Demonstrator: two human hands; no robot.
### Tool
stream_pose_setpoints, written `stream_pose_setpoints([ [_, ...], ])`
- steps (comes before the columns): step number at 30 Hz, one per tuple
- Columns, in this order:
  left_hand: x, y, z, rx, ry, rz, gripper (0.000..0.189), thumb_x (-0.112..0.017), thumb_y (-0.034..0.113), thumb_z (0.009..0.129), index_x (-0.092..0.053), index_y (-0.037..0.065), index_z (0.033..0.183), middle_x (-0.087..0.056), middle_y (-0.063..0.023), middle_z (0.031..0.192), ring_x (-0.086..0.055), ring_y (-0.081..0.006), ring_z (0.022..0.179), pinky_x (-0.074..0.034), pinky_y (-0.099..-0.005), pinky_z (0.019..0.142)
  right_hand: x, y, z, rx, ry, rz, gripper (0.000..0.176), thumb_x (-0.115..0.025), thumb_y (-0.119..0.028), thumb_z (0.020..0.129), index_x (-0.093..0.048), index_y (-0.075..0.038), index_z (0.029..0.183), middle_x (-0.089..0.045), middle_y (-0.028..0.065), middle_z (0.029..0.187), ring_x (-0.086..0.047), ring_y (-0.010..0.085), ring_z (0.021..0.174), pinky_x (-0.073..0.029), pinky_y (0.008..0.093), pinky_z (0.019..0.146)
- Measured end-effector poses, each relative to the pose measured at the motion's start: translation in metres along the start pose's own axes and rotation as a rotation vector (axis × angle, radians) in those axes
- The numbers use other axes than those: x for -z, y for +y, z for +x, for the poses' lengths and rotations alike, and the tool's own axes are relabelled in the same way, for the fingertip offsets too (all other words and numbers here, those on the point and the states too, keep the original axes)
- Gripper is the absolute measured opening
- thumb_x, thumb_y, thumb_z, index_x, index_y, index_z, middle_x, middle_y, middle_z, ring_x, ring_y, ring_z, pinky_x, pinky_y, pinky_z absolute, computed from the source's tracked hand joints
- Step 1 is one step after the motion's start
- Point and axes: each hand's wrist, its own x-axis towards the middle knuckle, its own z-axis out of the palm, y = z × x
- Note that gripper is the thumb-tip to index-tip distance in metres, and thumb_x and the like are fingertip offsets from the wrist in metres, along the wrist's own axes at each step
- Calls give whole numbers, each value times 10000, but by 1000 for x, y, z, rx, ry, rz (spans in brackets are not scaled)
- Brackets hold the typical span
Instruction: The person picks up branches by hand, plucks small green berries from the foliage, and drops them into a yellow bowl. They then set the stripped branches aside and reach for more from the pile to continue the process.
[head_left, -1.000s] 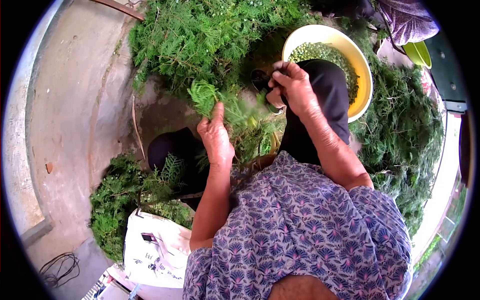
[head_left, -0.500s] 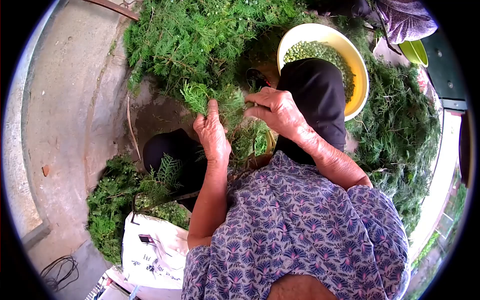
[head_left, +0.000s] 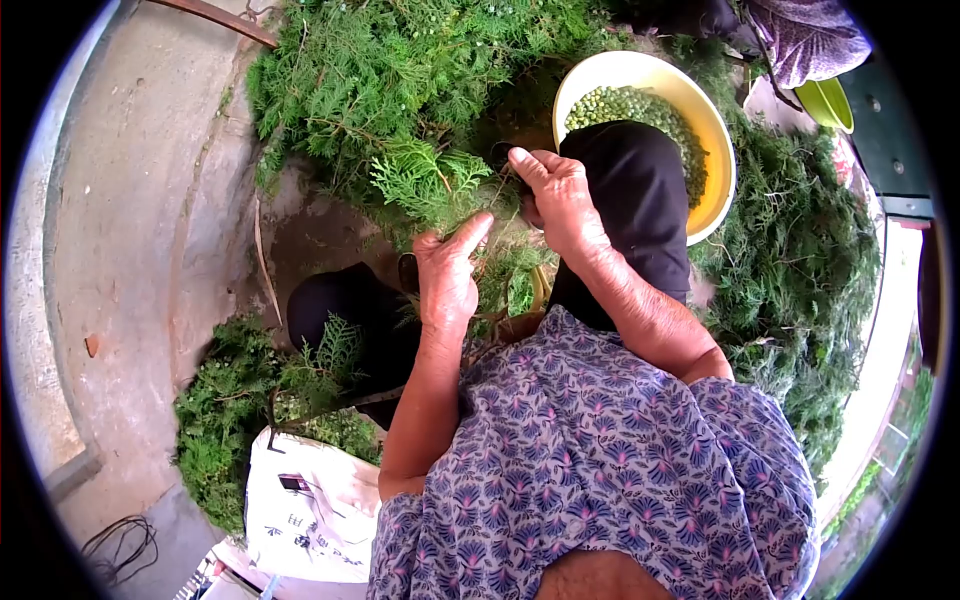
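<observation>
My left hand (head_left: 448, 280) is closed on a leafy green cypress sprig (head_left: 430, 180), which fans out above the thumb and fingers. To its right, my right hand (head_left: 568, 205) is closed, with the thumb lying along the curled fingers; whatever they hold, if anything, is hidden. This hand is just left of my dark-trousered knee (head_left: 630, 180). Beyond the knee stands a yellow basin (head_left: 722, 190) with many small round green cones (head_left: 625, 103) in it.
A large heap of cypress branches (head_left: 370, 80) lies ahead, another pile (head_left: 800, 260) at the right. Lower left are more branches (head_left: 215, 400) and a white sack (head_left: 300, 510). A cable (head_left: 120, 545) lies on the concrete floor (head_left: 140, 250). Patterned purple cloth (head_left: 805, 40) shows at the upper right.
My left hand has moved slightly down and right, and the sprig is now spread wider above it. My right hand has turned, its thumb now pointing up and its fingers curled in.
</observation>
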Motion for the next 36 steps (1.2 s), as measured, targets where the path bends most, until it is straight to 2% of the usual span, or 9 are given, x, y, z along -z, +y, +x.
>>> stream_pose_setpoints([
  [2,-6,1,-1,16,77,-91,140,-689,24,673,-625,38,797,-625,-32,748,-569,-104,639,-432,-228,563,-5,11,7,402,132,-424,262,-578,-209,836,-587,45,773,-452,44,497,-372,101,488,-367,278,471],
  [6,8,5,2,107,153,-38,134,-673,22,671,-620,24,794,-626,-47,754,-570,-106,638,-426,-226,541,7,20,38,257,254,20,265,-587,-232,831,-562,1,707,-447,-5,510,-349,84,463,-338,254,437],
  [14,29,7,9,180,173,-312,128,-553,148,753,-553,21,772,-472,-21,532,-341,-96,396,-357,-230,444,9,9,20,-163,-276,536,86,-478,-99,835,-519,-34,874,-554,66,764,-539,149,622,-420,246,497],
  [18,29,4,7,215,122,-374,116,-550,160,766,-551,45,778,-461,-12,529,-355,-94,408,-336,-238,431,2,32,2,-223,-396,263,186,-620,-218,801,-563,-49,853,-549,5,701,-508,84,557,-392,205,442],
  [24,29,0,7,220,39,-315,103,-546,160,792,-539,77,731,-437,20,495,-367,-84,396,-309,-219,412,-15,29,-7,-28,-431,40,150,-617,-151,806,-604,-6,846,-520,-13,605,-432,32,486,-351,193,409],
  [27,23,5,6,218,148,-241,58,-609,84,742,-557,71,766,-492,25,578,-406,-79,424,-341,-225,427,-15,19,-4,61,-290,-326,123,-612,-109,785,-583,-13,855,-541,41,641,-501,119,517,-410,272,452],
  [29,11,2,2,175,175,-187,158,-654,38,692,-573,65,825,-557,20,702,-470,-72,511,-359,-227,441,-7,17,3,901,-104,-833,122,-600,-60,748,-553,-18,853,-542,113,728,-557,260,631,-450,360,545],
  [34,4,4,6,131,93,-151,182,-657,51,692,-568,73,849,-592,2,773,-477,-72,511,-350,-222,422,6,-2,0,878,-100,-886,199,-609,-22,688,-538,-51,872,-536,108,819,-542,306,756,-464,375,617],
  [36,8,13,2,173,-7,-305,189,-653,50,695,-558,69,857,-575,3,746,-449,-71,448,-340,-224,394,28,-25,15,1017,123,-1454,153,-597,-48,695,-597,-67,847,-567,77,798,-571,274,750,-486,323,654],
])
